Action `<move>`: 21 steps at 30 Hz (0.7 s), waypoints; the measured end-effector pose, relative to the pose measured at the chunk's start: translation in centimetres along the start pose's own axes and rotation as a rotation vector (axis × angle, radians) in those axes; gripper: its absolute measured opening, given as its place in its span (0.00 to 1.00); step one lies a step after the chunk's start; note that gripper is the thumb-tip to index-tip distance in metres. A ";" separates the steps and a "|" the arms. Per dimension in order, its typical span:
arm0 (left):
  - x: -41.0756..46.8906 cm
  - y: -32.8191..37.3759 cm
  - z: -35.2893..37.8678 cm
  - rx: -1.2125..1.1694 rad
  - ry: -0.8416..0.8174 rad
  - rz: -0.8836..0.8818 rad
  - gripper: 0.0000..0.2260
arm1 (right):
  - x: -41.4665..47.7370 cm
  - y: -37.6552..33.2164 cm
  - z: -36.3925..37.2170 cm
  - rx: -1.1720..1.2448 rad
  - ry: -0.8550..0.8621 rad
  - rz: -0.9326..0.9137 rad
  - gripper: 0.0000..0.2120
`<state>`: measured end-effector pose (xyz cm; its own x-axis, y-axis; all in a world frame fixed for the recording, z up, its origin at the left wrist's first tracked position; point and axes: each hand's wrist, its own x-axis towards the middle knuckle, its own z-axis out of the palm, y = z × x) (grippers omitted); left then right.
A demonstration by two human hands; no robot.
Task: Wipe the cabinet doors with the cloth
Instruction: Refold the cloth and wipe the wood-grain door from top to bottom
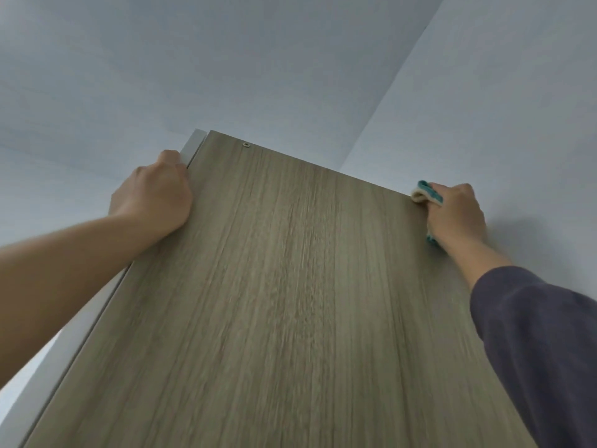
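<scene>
A tall wood-grain cabinet door (290,302) fills the middle of the head view, seen from below. My left hand (155,195) grips the door's left edge near the top, fingers curled round behind it. My right hand (455,215) holds a teal and cream cloth (424,192) bunched in its fingers against the door's upper right corner and right edge. Part of the cloth shows below the hand; the rest is hidden behind the fingers.
A white cabinet frame strip (193,147) runs along the left edge behind the door. A small metal fitting (246,144) sits near the door's top edge. Pale walls and ceiling (290,59) meet in a corner above right.
</scene>
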<state>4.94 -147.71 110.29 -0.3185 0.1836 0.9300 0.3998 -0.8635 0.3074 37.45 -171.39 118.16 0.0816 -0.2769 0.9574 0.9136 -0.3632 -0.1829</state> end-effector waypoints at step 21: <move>-0.5 -1.1 -0.4 -0.093 -0.031 -0.026 0.16 | -1.9 4.7 -1.2 -0.318 -0.002 0.361 0.12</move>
<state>4.35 -147.03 109.44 -0.3005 0.2197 0.9281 0.3094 -0.8980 0.3127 41.09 -173.60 115.22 0.3728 -0.4335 0.8204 0.6596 -0.4980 -0.5629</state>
